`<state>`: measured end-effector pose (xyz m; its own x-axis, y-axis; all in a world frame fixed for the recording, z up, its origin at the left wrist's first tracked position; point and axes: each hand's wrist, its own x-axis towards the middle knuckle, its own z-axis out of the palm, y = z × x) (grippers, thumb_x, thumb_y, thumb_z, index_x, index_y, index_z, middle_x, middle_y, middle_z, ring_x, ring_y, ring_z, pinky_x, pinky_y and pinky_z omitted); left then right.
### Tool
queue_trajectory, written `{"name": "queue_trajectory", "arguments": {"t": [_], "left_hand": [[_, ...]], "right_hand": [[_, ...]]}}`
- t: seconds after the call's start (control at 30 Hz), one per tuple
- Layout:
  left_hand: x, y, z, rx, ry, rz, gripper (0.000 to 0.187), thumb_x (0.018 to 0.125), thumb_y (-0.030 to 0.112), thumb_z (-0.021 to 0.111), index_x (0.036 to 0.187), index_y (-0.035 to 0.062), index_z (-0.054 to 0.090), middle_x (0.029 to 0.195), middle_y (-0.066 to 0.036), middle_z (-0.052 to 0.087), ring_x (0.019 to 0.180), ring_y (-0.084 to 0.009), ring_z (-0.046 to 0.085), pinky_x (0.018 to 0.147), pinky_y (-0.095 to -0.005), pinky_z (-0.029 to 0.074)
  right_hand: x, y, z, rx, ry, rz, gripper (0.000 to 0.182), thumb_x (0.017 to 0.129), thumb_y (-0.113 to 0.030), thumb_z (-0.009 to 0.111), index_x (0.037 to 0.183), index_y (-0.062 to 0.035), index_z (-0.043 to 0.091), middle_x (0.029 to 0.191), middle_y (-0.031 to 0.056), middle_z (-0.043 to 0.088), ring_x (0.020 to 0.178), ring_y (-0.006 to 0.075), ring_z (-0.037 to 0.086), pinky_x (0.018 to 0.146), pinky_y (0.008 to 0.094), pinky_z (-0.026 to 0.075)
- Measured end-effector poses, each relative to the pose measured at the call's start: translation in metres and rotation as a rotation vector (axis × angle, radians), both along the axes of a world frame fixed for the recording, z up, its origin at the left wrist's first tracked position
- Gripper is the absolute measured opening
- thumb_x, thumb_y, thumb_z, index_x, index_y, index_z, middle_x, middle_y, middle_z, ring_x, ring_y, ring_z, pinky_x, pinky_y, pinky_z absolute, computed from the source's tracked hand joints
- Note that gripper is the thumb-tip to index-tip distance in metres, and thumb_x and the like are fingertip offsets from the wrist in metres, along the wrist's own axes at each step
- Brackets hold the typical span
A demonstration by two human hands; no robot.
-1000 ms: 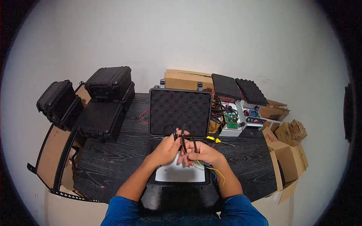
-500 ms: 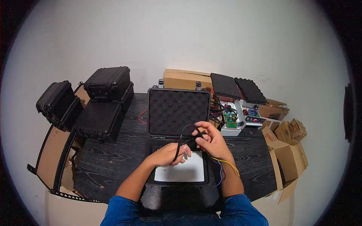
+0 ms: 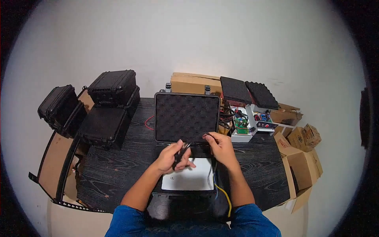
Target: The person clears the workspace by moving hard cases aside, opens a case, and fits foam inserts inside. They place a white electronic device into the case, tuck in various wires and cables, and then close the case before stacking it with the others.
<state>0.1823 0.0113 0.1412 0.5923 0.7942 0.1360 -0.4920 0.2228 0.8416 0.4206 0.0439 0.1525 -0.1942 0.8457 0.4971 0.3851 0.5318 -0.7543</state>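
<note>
Both hands work over an open black case (image 3: 185,197) on the dark worktop (image 3: 118,166). Left hand (image 3: 172,157) is closed around a bundle of black cable (image 3: 181,152), which runs across to the right hand (image 3: 221,148), whose fingers pinch its other end. Below the hands lies a white panel (image 3: 188,179) inside the case. Yellow and blue wires (image 3: 222,193) trail beneath the right wrist. Beyond the hands stands the foam-lined lid (image 3: 186,116); closed black cases (image 3: 110,106) sit far left.
</note>
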Motion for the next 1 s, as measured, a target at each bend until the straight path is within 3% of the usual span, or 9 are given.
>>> {"name": "queue_trajectory", "arguments": {"t": [0.1, 0.2, 0.33, 0.43, 0.53, 0.63, 0.9, 0.93, 1.0], "left_hand": [[0.000, 0.004, 0.002, -0.006, -0.028, 0.164, 0.057, 0.114, 0.050, 0.032, 0.087, 0.0065, 0.056, 0.052, 0.000, 0.043, 0.041, -0.0101, 0.040, 0.089, -0.0486, 0.060], [-0.002, 0.006, 0.001, 0.044, 0.016, 0.156, 0.043, 0.115, 0.039, 0.039, 0.087, 0.0095, 0.053, 0.054, 0.001, 0.041, 0.044, -0.0094, 0.042, 0.094, -0.0505, 0.059], [0.000, 0.010, -0.002, 0.015, -0.040, 0.189, 0.036, 0.115, 0.035, 0.042, 0.088, 0.0121, 0.050, 0.054, 0.001, 0.042, 0.046, -0.0109, 0.045, 0.100, -0.0516, 0.057], [0.000, 0.012, 0.002, -0.051, -0.107, 0.287, 0.034, 0.115, 0.036, 0.043, 0.091, 0.0129, 0.049, 0.056, -0.001, 0.044, 0.045, -0.0122, 0.045, 0.103, -0.0523, 0.056], [0.001, 0.014, 0.001, -0.047, -0.133, 0.367, 0.034, 0.115, 0.037, 0.042, 0.093, 0.0125, 0.048, 0.057, -0.003, 0.045, 0.047, -0.0133, 0.045, 0.102, -0.0531, 0.056], [0.000, 0.014, 0.005, -0.044, -0.129, 0.402, 0.036, 0.115, 0.038, 0.039, 0.091, 0.0133, 0.048, 0.054, -0.002, 0.043, 0.047, -0.0133, 0.042, 0.099, -0.0524, 0.057], [-0.001, 0.017, 0.005, -0.071, -0.133, 0.508, 0.035, 0.115, 0.040, 0.041, 0.092, 0.0146, 0.049, 0.053, 0.000, 0.039, 0.045, -0.0120, 0.037, 0.092, -0.0521, 0.059], [0.000, 0.017, 0.007, -0.088, -0.160, 0.515, 0.035, 0.115, 0.040, 0.041, 0.092, 0.0149, 0.050, 0.053, 0.000, 0.038, 0.045, -0.0117, 0.036, 0.092, -0.0522, 0.059], [-0.001, 0.019, 0.006, -0.075, -0.186, 0.535, 0.034, 0.114, 0.041, 0.042, 0.092, 0.0159, 0.049, 0.053, 0.001, 0.038, 0.045, -0.0111, 0.035, 0.092, -0.0522, 0.059]], "right_hand": [[0.001, 0.008, -0.012, 0.062, -0.043, -0.028, 0.027, 0.106, -0.020, 0.063, 0.120, -0.0002, 0.075, 0.082, 0.0034, 0.070, 0.058, 0.0071, 0.058, 0.052, 0.0289, 0.047], [-0.003, 0.004, -0.008, -0.064, -0.212, -0.005, 0.034, 0.102, -0.009, 0.063, 0.134, -0.0014, 0.066, 0.106, 0.0178, 0.076, 0.080, 0.0218, 0.073, 0.076, 0.0357, 0.057], [-0.016, -0.005, -0.002, -0.279, 0.027, 0.083, 0.058, 0.098, 0.002, 0.063, 0.153, -0.0117, 0.051, 0.115, 0.0178, 0.073, 0.067, 0.0146, 0.067, 0.064, 0.0304, 0.056], [-0.018, -0.006, 0.003, -0.270, -0.062, 0.099, 0.056, 0.096, 0.005, 0.062, 0.149, -0.0117, 0.056, 0.138, 0.0226, 0.063, 0.085, 0.0227, 0.075, 0.078, 0.0342, 0.061], [-0.014, 0.006, -0.013, 0.236, -0.398, 0.182, 0.052, 0.091, 0.008, 0.062, 0.140, -0.0111, 0.064, 0.159, 0.0270, 0.043, 0.120, 0.0350, 0.069, 0.100, 0.0399, 0.057], [-0.013, 0.002, -0.013, -0.065, -0.407, 0.394, 0.048, 0.088, 0.008, 0.063, 0.132, -0.0100, 0.069, 0.168, 0.0275, 0.028, 0.144, 0.0433, 0.049, 0.116, 0.0446, 0.046], [-0.019, -0.008, -0.028, 0.030, -0.677, 0.553, 0.042, 0.082, -0.009, 0.081, 0.123, -0.0177, 0.076, 0.169, 0.0268, 0.027, 0.147, 0.0434, 0.044, 0.121, 0.0466, 0.039], [-0.021, -0.013, -0.029, 0.077, -0.650, 0.526, 0.047, 0.080, -0.006, 0.081, 0.125, -0.0163, 0.076, 0.156, 0.0181, 0.047, 0.142, 0.0402, 0.049, 0.118, 0.0458, 0.043], [-0.027, -0.018, -0.021, -0.018, -0.594, 0.540, 0.051, 0.080, -0.006, 0.081, 0.130, -0.0173, 0.073, 0.153, 0.0168, 0.048, 0.139, 0.0386, 0.052, 0.114, 0.0449, 0.046]]}}
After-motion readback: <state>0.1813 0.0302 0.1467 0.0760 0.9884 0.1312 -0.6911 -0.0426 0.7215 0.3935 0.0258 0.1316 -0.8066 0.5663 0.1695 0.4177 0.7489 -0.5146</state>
